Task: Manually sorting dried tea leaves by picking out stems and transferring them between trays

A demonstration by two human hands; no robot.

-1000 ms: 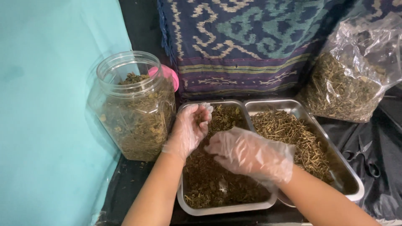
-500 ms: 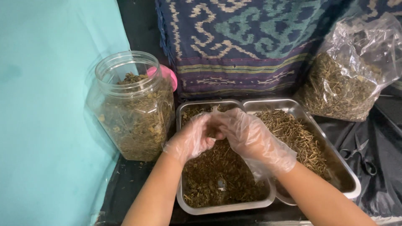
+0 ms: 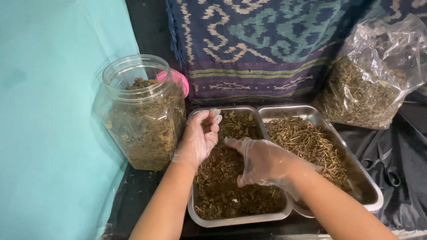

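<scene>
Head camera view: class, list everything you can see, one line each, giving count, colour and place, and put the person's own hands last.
Plastic jar: one, clear, left, holding dried herbs.
Lid: one, pink, behind the jar.
Left tray: one, steel, centre, dark dried leaves.
Right tray: one, steel, beside it, pale stems.
Plastic bag: one, clear, right, dried herbs.
Scissors: one, dark, far right.
Woven cloth: one, blue patterned, behind.
Left hand: gloved, cupped over the left tray.
Right hand: gloved, on the leaves.

Gloved left hand [image 3: 199,138] and right hand [image 3: 262,161] rest in the left steel tray [image 3: 231,218] of dried leaves [image 3: 222,186].
</scene>
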